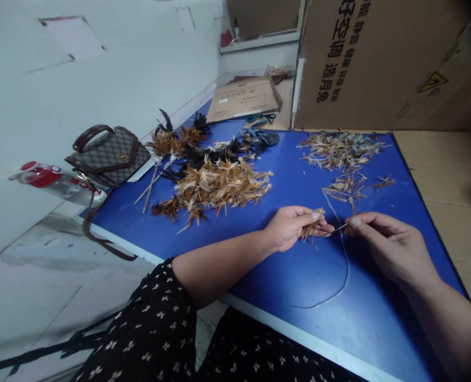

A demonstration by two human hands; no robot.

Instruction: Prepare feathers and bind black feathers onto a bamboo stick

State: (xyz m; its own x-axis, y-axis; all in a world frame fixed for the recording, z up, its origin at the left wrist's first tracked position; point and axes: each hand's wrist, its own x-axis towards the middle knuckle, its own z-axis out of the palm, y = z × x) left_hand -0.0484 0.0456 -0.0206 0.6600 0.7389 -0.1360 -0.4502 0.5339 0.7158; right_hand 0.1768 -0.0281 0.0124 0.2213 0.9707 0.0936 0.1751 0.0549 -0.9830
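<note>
Feathers (309, 230) hung pinched between the thumb and fingers of my left hand (286, 227), the nearer one, their long axis slanting from the thumb tip back toward my body. Across from them, my right hand (397, 246) pressed thumb and forefinger on a thin stem (341, 227), which ran crosswise to my left fingertips. Under that gap a pale strand (348, 270) curved over the blue table (259, 286); beyond my fingers lay a tawny pile (219, 183)
</note>
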